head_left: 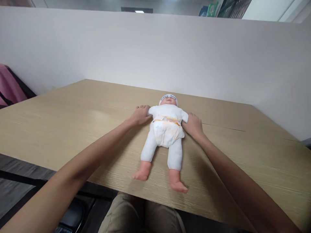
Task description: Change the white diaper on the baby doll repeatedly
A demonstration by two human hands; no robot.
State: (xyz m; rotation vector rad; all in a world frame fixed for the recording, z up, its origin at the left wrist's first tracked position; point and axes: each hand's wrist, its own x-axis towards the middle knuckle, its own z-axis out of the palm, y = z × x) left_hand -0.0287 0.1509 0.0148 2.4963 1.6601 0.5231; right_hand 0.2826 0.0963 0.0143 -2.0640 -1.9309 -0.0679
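A baby doll (167, 111) with a white cloth body lies on its back on the wooden table, feet toward me. It wears a white cap (168, 96) with dark lettering. Round its waist and hips sits a white diaper (168, 131) with an orange patterned waistband. My left hand (143, 115) is closed round the end of the doll's arm at the left, and my right hand (193, 125) grips the end of the other arm. Both doll hands are hidden by mine. The doll's bare feet (178, 182) lie apart, near the table's front edge.
The wooden table (73, 106) meets a pale partition wall (145, 51) at the back. Something pink (11, 85) stands beyond its left side. Below the front edge are my legs (138, 213) and dark metal framing. Green and blue items (212, 9) show above the wall.
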